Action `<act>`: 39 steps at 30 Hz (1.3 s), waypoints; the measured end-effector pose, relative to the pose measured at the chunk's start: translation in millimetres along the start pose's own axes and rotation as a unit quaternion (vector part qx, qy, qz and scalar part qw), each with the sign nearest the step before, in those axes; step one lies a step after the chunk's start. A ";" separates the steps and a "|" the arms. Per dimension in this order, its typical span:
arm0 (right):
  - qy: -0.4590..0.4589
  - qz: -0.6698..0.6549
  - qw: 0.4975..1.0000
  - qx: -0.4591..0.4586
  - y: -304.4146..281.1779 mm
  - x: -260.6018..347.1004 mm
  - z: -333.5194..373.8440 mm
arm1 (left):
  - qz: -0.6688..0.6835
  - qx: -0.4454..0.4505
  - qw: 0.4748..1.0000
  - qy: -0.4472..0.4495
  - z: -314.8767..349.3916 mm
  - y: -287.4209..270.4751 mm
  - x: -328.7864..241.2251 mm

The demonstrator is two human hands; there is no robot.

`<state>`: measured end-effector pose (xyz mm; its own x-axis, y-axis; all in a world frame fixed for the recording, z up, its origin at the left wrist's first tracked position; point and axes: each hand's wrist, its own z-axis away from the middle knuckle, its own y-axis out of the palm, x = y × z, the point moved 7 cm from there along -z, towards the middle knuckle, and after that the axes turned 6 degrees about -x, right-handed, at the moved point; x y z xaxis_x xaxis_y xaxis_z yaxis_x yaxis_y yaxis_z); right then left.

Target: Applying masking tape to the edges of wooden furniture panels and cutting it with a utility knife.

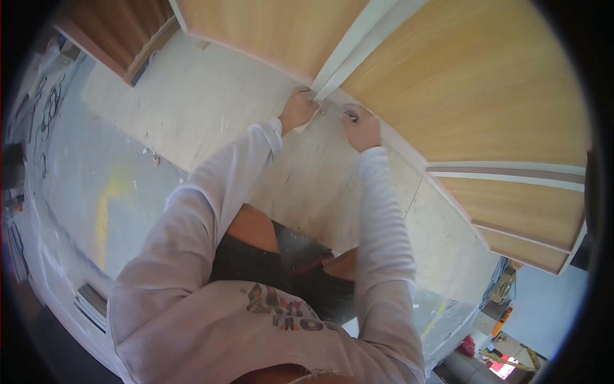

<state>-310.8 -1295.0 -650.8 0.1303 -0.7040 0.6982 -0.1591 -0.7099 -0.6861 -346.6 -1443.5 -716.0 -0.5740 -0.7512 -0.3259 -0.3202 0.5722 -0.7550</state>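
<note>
- A pale, scuffed plywood sheet [211,109] lies flat on the floor.
- Beside it, grey concrete floor [83,185] with a yellow paint smear [109,192].
- A dark wooden cabinet frame [121,32] stands at the upper left corner.
- Black cables [48,105] trail along the far left edge.
- A stack of flat boards [89,304] sits at the lower left.
- Cluttered tools and an orange object [505,320] lie at the lower right, too small to tell apart.
</note>
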 end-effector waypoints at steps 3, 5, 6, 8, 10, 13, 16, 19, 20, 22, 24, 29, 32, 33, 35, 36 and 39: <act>-0.025 0.031 0.998 0.049 -35.6 7.5 11.5 | 0.335 0.147 0.841 -0.399 22.7 39.1 36.0; -0.036 0.012 0.999 0.010 -62.5 14.6 25.7 | 0.391 0.168 0.809 -0.406 23.3 39.6 34.3; -0.039 0.013 0.999 0.015 -67.0 10.6 34.6 | 0.393 0.164 0.807 -0.409 22.5 38.4 33.5; 0.012 -0.013 0.998 -0.065 -81.2 -2.6 51.1 | 0.381 0.129 0.829 -0.388 20.3 30.3 31.4; -0.003 0.003 0.999 -0.054 -81.9 -1.0 57.3 | 0.410 0.135 0.809 -0.398 23.5 29.2 26.0; -0.028 0.007 0.999 -0.042 -81.4 9.8 55.9 | 0.475 0.118 0.774 -0.402 24.0 30.1 19.6; -0.043 0.001 0.998 -0.038 -78.6 19.1 54.9 | 0.433 0.105 0.819 -0.361 26.2 30.3 28.0; -0.055 0.005 0.998 -0.043 -79.5 19.0 54.7 | 0.385 0.135 0.839 -0.360 22.8 32.5 23.6; -0.062 -0.003 0.997 -0.044 -78.3 19.6 54.9 | 0.412 0.155 0.801 -0.405 27.5 37.7 24.3; -0.061 -0.004 0.997 -0.041 -76.6 19.5 56.0 | 0.461 0.147 0.767 -0.421 26.9 40.7 21.4; -0.057 -0.004 0.998 -0.037 -76.2 22.9 58.1 | 0.510 0.142 0.728 -0.436 26.6 43.9 21.4; -0.051 -0.055 0.995 -0.067 -85.7 44.6 60.9 | 0.374 0.110 0.829 -0.401 13.1 38.3 37.3; -0.062 -0.051 0.994 -0.072 -85.6 40.7 60.4 | 0.353 0.108 0.848 -0.381 9.6 36.7 34.4; -0.060 -0.050 0.994 -0.074 -85.5 38.3 60.4 | 0.354 0.111 0.848 -0.379 8.5 36.4 31.8; -0.060 -0.045 0.996 -0.051 -79.9 35.5 59.9 | 0.344 0.106 0.850 -0.386 10.0 35.0 30.3; -0.060 -0.046 0.996 -0.051 -77.2 35.7 58.7 | 0.342 0.107 0.850 -0.386 9.7 34.1 32.3; -0.101 -0.047 0.992 -0.056 -68.5 45.8 48.9 | 0.309 0.117 0.875 -0.355 5.3 29.8 36.0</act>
<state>-246.1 -1279.6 -581.9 0.3423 -0.6324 0.6949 -0.2424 -0.7740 -0.5849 -372.8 -1455.2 -753.3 0.0567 -0.3856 -0.9209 0.0965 0.9202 -0.3794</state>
